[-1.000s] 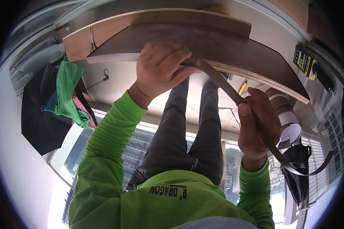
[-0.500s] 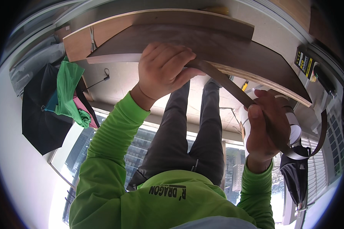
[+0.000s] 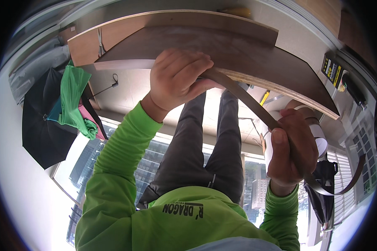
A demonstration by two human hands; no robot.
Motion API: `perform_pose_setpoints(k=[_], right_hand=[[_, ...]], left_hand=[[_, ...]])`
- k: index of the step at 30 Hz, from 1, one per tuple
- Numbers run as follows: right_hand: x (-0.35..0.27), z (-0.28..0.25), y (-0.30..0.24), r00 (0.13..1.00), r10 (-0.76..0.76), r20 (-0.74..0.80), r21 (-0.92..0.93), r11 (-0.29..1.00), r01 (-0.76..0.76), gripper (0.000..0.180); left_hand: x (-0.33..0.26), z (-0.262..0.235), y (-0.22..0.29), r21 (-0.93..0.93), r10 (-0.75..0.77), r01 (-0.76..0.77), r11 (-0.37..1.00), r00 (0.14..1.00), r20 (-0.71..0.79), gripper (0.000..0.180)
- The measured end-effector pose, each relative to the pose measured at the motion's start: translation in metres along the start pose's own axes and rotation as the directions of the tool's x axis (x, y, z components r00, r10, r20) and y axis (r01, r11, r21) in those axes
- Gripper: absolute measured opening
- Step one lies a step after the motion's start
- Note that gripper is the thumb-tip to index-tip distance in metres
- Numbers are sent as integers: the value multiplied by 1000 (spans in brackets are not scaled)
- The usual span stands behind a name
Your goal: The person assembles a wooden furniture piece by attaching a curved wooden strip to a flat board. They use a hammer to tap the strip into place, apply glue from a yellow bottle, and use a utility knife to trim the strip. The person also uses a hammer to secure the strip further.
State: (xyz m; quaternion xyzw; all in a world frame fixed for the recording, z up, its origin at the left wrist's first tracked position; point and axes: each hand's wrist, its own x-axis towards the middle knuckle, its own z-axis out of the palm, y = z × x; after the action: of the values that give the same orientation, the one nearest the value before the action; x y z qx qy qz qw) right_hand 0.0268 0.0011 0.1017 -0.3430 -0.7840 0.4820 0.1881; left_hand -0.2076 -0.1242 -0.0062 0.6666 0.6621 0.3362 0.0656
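A dark brown plywood panel [image 3: 255, 54] lies before me, its front edge facing me. On the right stretch of that edge the bare ply layers show; left of my hand it looks smooth and covered. My left hand [image 3: 178, 77] is closed over the edge, fingers on top and thumb below, pinching a brown edge-banding strip [image 3: 249, 98] against it. From there the strip slants away from the edge to my right hand [image 3: 292, 144], which grips it with the thumb on top. Its loose end curls out past my right wrist.
Behind the panel stands another wooden board [image 3: 125, 32], with scissors [image 3: 100, 44] by it. An open black umbrella [image 3: 44, 119] and green cloth [image 3: 74, 92] are at left. White rolls [image 3: 318, 136], a folded black umbrella [image 3: 322, 192] and a yellow-handled tool [image 3: 264, 98] are at right.
My right hand has shifted slightly down toward me with the strip, which now slopes a little more steeply away from the edge. The left hand keeps its place on the panel.
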Motion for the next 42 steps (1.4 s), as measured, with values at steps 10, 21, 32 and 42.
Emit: perform_pose_setpoints(k=[10, 21, 32, 42], right_hand=[[-23, 7, 38, 971, 205, -123, -66, 975, -214, 15], [-26, 18, 56, 947, 268, -175, 70, 963, -260, 22], [-25, 18, 64, 956, 250, -154, 71, 968, -241, 14], [-29, 22, 68, 934, 291, -209, 70, 957, -283, 12]], left_hand=[[1, -1, 3, -25, -11, 11, 1000, 1000, 2, 55], [-7, -4, 6, -156, -123, 118, 981, 992, -25, 45], [-6, -9, 2, -169, -84, 82, 982, 996, -2, 34], [-8, -9, 0, -148, -54, 55, 987, 998, 10, 33]])
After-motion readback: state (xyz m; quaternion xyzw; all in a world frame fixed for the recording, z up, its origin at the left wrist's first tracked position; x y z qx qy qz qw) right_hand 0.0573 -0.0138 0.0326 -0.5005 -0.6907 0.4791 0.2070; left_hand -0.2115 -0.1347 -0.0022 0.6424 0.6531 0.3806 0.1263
